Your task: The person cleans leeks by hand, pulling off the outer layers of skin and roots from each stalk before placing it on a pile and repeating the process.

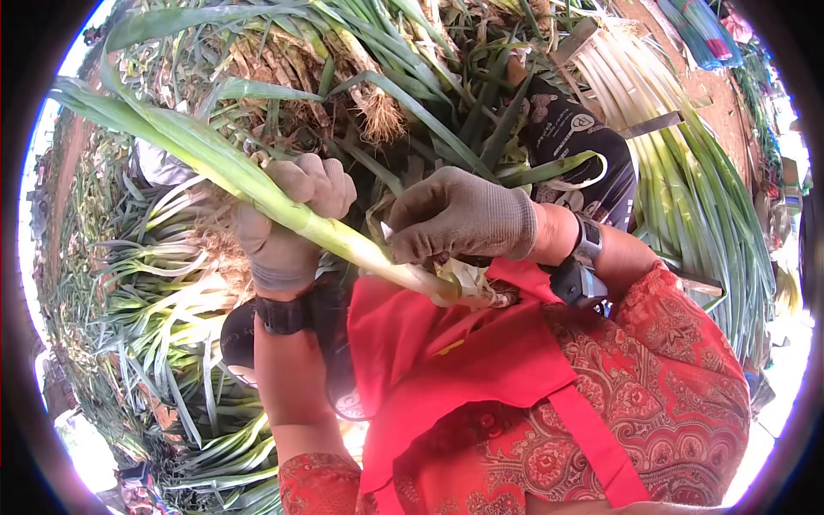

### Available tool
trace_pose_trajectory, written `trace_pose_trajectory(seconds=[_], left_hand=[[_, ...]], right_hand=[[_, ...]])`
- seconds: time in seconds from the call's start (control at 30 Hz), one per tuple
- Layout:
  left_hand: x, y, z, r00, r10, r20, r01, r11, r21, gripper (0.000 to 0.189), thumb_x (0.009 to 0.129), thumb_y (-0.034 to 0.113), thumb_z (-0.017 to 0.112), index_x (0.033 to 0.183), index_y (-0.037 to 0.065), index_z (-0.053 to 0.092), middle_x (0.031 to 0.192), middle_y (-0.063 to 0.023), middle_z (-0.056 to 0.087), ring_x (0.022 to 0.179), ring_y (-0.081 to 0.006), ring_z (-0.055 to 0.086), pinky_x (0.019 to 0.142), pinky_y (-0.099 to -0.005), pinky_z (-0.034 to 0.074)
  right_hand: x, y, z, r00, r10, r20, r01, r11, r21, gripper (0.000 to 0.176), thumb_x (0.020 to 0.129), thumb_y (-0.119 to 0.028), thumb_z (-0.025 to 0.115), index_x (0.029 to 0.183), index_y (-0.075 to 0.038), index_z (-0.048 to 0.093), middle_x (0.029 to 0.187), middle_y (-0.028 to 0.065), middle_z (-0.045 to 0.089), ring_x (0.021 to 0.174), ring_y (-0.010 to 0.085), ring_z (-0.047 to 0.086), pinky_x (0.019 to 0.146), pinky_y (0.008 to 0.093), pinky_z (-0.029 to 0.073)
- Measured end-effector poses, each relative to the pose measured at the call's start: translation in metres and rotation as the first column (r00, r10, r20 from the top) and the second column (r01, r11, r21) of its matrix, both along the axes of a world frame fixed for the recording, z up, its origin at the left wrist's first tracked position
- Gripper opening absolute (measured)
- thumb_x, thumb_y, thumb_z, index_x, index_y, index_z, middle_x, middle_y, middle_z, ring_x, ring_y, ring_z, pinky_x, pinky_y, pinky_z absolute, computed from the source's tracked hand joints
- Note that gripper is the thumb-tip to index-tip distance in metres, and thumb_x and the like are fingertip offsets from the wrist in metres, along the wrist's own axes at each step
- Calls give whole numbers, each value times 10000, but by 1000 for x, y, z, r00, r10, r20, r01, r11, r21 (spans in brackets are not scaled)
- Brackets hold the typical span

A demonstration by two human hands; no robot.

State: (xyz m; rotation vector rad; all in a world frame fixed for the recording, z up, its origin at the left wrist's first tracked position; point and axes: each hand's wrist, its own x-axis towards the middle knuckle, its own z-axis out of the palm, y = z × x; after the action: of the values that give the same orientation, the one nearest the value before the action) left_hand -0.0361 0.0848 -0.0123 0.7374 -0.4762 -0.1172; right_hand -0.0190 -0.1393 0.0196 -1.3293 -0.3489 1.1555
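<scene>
A long leek (343, 239) lies diagonally across my lap, green leaves to the upper left and root end against the red apron (463, 352). My left hand (296, 202), in a grey-brown work glove, is wrapped round its stalk. Beside the lower white part, my right hand (459, 215), gloved the same way, has its fingers pinched together. A small whitish bit shows at its fingertips; what it grips is too hidden to name. A loose pale outer leaf (468, 279) hangs by the root end, below the right hand.
Untrimmed leeks with dry roots (378, 116) are heaped ahead. Cleaned leeks (678, 163) lie in a large bundle at right between upright slats (651, 126). More leeks (189, 300) spread at left. Leaf scraps cover the ground.
</scene>
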Motion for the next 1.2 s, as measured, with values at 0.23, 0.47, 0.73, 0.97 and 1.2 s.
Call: trace_pose_trajectory(seconds=[0.23,0.47,0.73,0.97,1.2], left_hand=[[-4,-5,9,998,59,-23,-57,995,80,575,823,689,591,713,162,391,633,36,323,614,-136,306,569,-305,243],[0,7,-7,1000,27,-15,-27,1000,9,490,870,536,612,991,63,654,833,-68,546,708,-217,463,641,-362,374],[-10,-2,-3,925,285,-252,-225,944,240,506,947,412,584,1175,-40,594,976,-153,622,921,-241,595,835,-346,475],[-7,-16,-7,875,319,-364,-272,946,176,356,980,287,543,1168,-11,591,1018,-153,655,969,-282,638,895,-410,505],[-10,-33,-7,862,190,-469,-158,982,107,282,1010,371,471,1054,97,516,824,-11,466,769,-180,447,782,-365,424]], right_hand=[[-9,-25,-27,910,94,403,2,973,-230,165,830,-171,731,822,-18,670,691,11,629,625,82,555,584,260,455],[-30,-101,-71,558,580,593,43,694,-719,237,847,-304,609,864,-76,667,812,130,676,748,326,666,682,419,521],[-10,-68,-4,435,-134,890,152,986,74,323,713,-140,805,985,-43,659,972,114,636,879,281,644,756,384,520],[-16,-60,-30,163,144,976,-22,990,-142,244,719,-203,746,894,-77,631,852,67,622,752,264,632,651,374,510],[-7,-120,-26,71,852,518,-235,519,-822,218,777,-180,681,957,-59,656,883,86,630,828,289,642,699,402,508]])
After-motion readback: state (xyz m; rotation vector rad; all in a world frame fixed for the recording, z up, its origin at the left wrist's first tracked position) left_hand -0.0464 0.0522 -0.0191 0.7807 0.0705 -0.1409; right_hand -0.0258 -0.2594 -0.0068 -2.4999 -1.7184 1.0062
